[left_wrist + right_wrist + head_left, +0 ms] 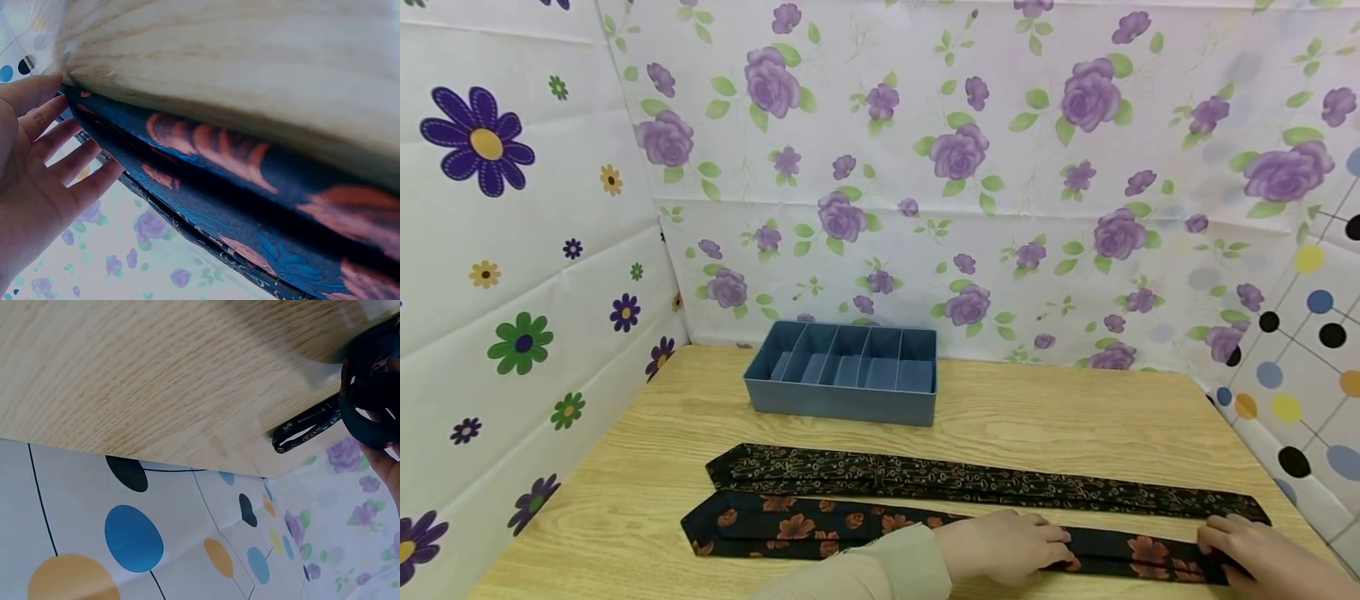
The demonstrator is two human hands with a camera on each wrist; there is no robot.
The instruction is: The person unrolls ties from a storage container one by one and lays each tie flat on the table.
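A dark necktie with orange flowers (793,527) lies lengthwise along the front of the table, folded into a long strip. My left hand (1011,546) rests on its middle; in the left wrist view the fingers (87,184) are nearly straight along its edge. At the right end, my right hand (1262,554) grips the flowered tie, whose end bends into a loop in the right wrist view (353,419). Just behind lies a black necktie with a small pale pattern (1000,481), also folded lengthwise, with no hand holding it.
A blue-grey box (842,400) with several compartments stands behind the ties, near the back of the wooden table (1060,417). Flower-printed cloth (887,167) hangs behind it, and dotted cloth (134,537) borders the right side.
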